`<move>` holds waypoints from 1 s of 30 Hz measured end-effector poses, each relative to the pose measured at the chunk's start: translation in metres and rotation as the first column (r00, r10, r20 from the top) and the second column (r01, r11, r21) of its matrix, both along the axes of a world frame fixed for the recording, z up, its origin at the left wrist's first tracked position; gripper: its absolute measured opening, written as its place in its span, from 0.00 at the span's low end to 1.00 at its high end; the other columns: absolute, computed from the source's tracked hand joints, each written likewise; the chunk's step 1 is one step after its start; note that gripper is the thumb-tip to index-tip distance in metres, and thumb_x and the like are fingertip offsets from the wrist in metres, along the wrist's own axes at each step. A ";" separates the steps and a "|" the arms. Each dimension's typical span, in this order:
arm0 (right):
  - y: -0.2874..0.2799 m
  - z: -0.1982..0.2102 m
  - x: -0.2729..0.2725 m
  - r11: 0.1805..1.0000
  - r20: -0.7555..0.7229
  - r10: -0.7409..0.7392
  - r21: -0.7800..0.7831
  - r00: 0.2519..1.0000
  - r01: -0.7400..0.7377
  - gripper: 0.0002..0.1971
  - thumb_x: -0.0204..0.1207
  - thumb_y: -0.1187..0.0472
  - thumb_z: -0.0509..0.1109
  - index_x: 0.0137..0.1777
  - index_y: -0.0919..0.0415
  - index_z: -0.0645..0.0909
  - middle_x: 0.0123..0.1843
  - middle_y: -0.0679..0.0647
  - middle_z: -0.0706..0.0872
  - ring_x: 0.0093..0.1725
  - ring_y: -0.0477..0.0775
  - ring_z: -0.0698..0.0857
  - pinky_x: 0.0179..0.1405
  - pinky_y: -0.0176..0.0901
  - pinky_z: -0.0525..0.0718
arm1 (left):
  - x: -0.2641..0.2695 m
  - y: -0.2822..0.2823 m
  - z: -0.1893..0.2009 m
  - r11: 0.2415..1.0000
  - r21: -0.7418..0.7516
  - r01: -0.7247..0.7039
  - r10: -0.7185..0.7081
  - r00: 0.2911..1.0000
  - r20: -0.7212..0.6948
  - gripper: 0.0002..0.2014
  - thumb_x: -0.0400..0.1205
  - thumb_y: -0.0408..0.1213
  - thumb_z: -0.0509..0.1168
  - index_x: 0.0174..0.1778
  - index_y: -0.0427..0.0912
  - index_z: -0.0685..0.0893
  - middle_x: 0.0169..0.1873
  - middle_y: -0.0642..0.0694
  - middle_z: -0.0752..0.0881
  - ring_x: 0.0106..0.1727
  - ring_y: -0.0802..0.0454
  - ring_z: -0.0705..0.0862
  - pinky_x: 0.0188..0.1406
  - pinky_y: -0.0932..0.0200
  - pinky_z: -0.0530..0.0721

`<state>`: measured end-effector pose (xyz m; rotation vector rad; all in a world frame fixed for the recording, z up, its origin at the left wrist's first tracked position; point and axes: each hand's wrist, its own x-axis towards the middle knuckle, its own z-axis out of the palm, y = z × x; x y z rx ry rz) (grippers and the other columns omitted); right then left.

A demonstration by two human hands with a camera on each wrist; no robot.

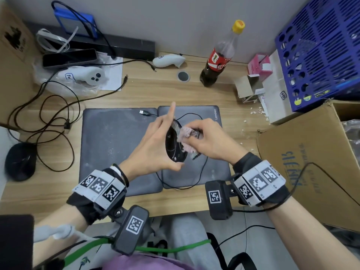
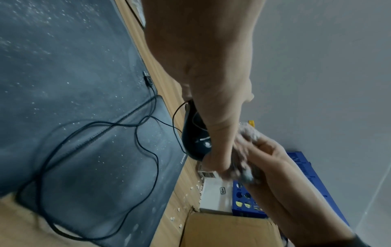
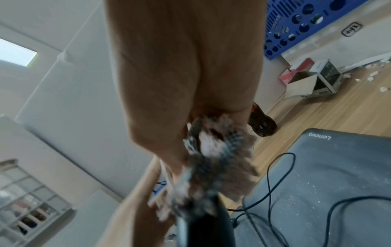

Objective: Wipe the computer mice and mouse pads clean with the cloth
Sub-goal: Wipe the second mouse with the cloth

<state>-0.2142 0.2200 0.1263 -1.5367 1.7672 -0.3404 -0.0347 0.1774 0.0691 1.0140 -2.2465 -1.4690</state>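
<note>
Head view: left hand (image 1: 155,145) grasps wired mouse (image 1: 174,147) lifted above the mouse pads (image 1: 116,145) so its underside faces the cloth (image 1: 185,136) bunched in right hand (image 1: 209,142); left wrist: mouse clear of pad; right wrist: right grip clenches cloth against mouse.

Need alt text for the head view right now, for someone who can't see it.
Left hand holds a black wired mouse above two dusty grey mouse pads while the right hand rubs it with a pink cloth. A second mouse sits far left.
</note>
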 end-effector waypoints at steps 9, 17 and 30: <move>0.015 -0.021 -0.037 0.829 0.286 -0.531 -0.021 0.798 0.559 0.12 0.76 0.53 0.66 0.56 0.57 0.81 0.55 0.57 0.88 0.55 0.56 0.86 0.64 0.53 0.81 | 0.004 -0.009 0.003 0.989 0.021 -0.144 0.146 0.968 -0.205 0.69 0.61 0.45 0.85 0.84 0.65 0.37 0.74 0.64 0.65 0.79 0.50 0.67 0.81 0.43 0.69; 0.012 -0.023 -0.027 0.876 0.344 -0.455 0.007 0.822 0.482 0.09 0.80 0.57 0.65 0.55 0.59 0.80 0.51 0.56 0.88 0.52 0.56 0.86 0.60 0.62 0.83 | -0.002 -0.014 0.004 0.989 -0.059 -0.138 0.120 0.963 -0.241 0.68 0.62 0.43 0.86 0.86 0.61 0.42 0.78 0.61 0.64 0.82 0.48 0.64 0.81 0.38 0.66; 0.004 -0.036 -0.005 0.887 0.378 -0.453 0.096 0.807 0.453 0.02 0.82 0.55 0.65 0.50 0.50 0.78 0.44 0.46 0.85 0.47 0.50 0.85 0.53 0.55 0.86 | -0.017 -0.016 -0.007 0.998 -0.042 0.050 -0.052 0.998 -0.044 0.66 0.62 0.40 0.81 0.87 0.60 0.40 0.73 0.55 0.63 0.77 0.52 0.63 0.81 0.48 0.67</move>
